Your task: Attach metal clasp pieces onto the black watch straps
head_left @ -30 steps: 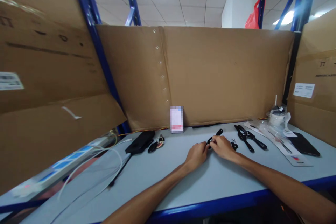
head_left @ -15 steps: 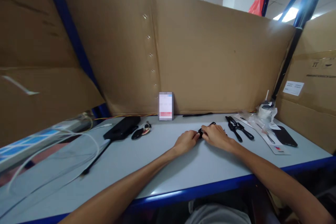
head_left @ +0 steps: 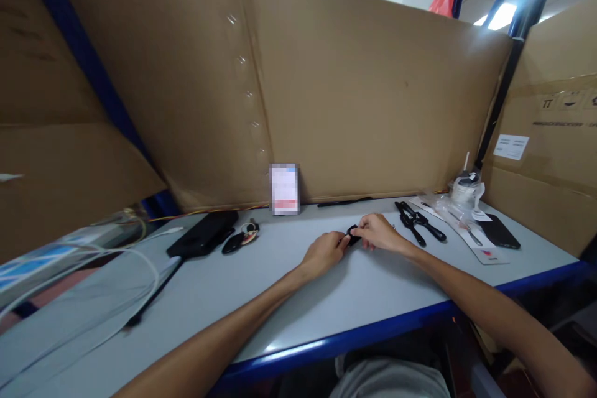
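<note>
Both hands meet over the grey tabletop, a little right of the middle. Between their fingertips is a small black object (head_left: pixel 353 235), mostly covered, so its kind is not clear. My left hand (head_left: pixel 325 251) is closed on its near left side, thumb and fingers pressed together. From the right, my right hand (head_left: pixel 377 233) pinches the same object with thumb and forefinger. Just right of that hand lie black two-handled tools (head_left: pixel 415 222), close together. A tiny shiny piece (head_left: pixel 393 226) shows beside the right hand, too small to name.
A lit phone (head_left: pixel 285 189) leans on the cardboard wall (head_left: pixel 336 93). To the left are a black box-like device (head_left: pixel 203 234) with a cable, keys with a fob (head_left: pixel 240 239) and white cables (head_left: pixel 140 249). At right: blister card (head_left: pixel 466 233), bagged cup (head_left: pixel 465 189), dark phone (head_left: pixel 499 231).
My right hand has rolled and lifted its wrist a little, its fingers now pinching the black object. A black end seen beyond the right hand earlier no longer shows. The view has turned slightly right.
</note>
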Motion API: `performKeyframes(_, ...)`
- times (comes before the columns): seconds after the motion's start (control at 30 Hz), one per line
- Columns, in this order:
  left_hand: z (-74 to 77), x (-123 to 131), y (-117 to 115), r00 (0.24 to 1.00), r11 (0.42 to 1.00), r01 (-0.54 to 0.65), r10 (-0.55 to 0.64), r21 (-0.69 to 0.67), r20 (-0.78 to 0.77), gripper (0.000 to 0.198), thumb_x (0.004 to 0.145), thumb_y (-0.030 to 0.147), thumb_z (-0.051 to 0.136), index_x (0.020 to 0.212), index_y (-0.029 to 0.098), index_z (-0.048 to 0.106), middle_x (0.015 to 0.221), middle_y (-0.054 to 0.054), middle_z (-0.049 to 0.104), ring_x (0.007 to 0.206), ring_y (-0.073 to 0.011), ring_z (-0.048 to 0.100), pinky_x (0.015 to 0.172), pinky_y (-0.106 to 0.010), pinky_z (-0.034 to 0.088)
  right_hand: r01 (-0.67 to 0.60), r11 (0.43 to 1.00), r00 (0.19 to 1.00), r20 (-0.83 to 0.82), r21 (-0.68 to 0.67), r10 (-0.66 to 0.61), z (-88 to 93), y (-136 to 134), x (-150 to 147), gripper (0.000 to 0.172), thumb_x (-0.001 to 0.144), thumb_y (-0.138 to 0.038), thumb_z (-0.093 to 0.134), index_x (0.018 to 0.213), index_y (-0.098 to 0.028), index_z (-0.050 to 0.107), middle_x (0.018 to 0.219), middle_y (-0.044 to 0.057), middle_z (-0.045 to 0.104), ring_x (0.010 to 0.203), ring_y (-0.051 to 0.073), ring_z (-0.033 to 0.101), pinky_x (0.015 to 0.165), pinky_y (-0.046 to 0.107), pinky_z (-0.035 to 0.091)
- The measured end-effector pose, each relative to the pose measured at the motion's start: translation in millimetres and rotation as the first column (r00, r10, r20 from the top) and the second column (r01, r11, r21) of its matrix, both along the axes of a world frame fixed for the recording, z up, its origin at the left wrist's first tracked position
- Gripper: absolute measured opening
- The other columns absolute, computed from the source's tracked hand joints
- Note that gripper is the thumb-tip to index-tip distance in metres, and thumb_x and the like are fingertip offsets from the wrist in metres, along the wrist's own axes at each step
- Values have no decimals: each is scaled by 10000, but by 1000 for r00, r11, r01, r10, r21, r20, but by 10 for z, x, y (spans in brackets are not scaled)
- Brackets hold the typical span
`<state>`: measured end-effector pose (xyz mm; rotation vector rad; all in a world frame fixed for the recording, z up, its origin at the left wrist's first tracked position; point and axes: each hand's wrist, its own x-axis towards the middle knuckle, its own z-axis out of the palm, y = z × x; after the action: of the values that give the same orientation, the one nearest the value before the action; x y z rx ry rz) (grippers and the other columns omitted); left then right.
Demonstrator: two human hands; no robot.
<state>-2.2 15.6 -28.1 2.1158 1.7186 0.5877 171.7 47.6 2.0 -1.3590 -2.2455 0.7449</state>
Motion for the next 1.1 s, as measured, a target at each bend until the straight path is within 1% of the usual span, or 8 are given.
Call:
performKeyframes(0.1, 2, -6, 33, 995, 999, -8, 12, -46, 103, 387, 928, 378, 425, 649, 175, 598, 658, -51, 608, 613, -167, 486, 595, -270, 263, -48, 963, 996, 87, 266, 25, 18, -70, 27, 97, 865, -212, 609, 925, -194, 684, 745, 15, 725, 666, 145, 650, 604, 217, 386)
performKeyframes(0.2, 1, -18, 63, 961, 993, -14, 46, -117, 272, 424, 897, 468, 475, 596, 178, 550, 518, 1, 489, 513, -137, 401, 538, -263, 231, -102, 902, 985, 166, 419, 34, 18, -118, 49, 262, 841, -140, 588, 1076, -220, 673, 868, 34, 742, 823, 184, 661, 654, 236, 367)
performKeyframes(0.33, 27, -33, 43, 915, 974, 16, 76, -225, 396, 441, 891, 510, 457, 601, 184, 520, 422, 50, 376, 415, -104, 300, 480, -259, 196, -161, 886, 982, 162, 434, 98, 14, -112, 79, 332, 860, -118, 530, 1127, -233, 690, 943, 44, 749, 849, 187, 660, 690, 243, 383)
performKeyframes(0.53, 94, -31, -23, 882, 955, 54, 91, -292, 462, 386, 914, 453, 415, 651, 187, 509, 394, 72, 358, 343, -82, 257, 418, -252, 186, -245, 842, 969, 88, 480, 232, 35, -63, 136, 411, 841, -74, 479, 1083, -262, 753, 1041, 27, 757, 923, 174, 668, 768, 242, 424)
performKeyframes(0.7, 95, -35, -21, 867, 947, 58, 108, -314, 486, 407, 901, 509, 439, 664, 186, 508, 396, 79, 358, 330, -74, 255, 395, -248, 176, -227, 859, 965, 227, 459, 134, 63, -82, 137, 351, 839, -84, 492, 983, -236, 773, 967, 47, 766, 886, 189, 676, 729, 249, 413)
performKeyframes(0.8, 93, -42, -20, 867, 945, 65, 106, -321, 487, 432, 883, 559, 454, 668, 187, 506, 395, 83, 355, 329, -70, 248, 387, -246, 163, -175, 872, 966, 251, 458, 62, 70, -91, 128, 341, 884, -123, 479, 1053, -218, 759, 1014, 76, 764, 905, 199, 679, 745, 254, 417)
performKeyframes(1.0, 100, -52, -30, 864, 942, 81, 96, -325, 495, 467, 859, 615, 458, 681, 186, 506, 389, 91, 343, 327, -65, 243, 383, -244, 152, -289, 843, 953, 221, 454, 207, 56, -98, 122, 386, 863, -92, 480, 1076, -257, 757, 1037, 39, 760, 927, 186, 675, 764, 248, 419)
performKeyframes(1.1, 103, -56, -36, 856, 945, 99, 79, -312, 511, 471, 860, 615, 462, 680, 182, 507, 396, 93, 350, 324, -59, 235, 388, -248, 148, -248, 859, 959, 240, 448, 152, 68, -101, 128, 354, 859, -90, 488, 1012, -229, 774, 1001, 60, 761, 913, 197, 675, 766, 257, 419)
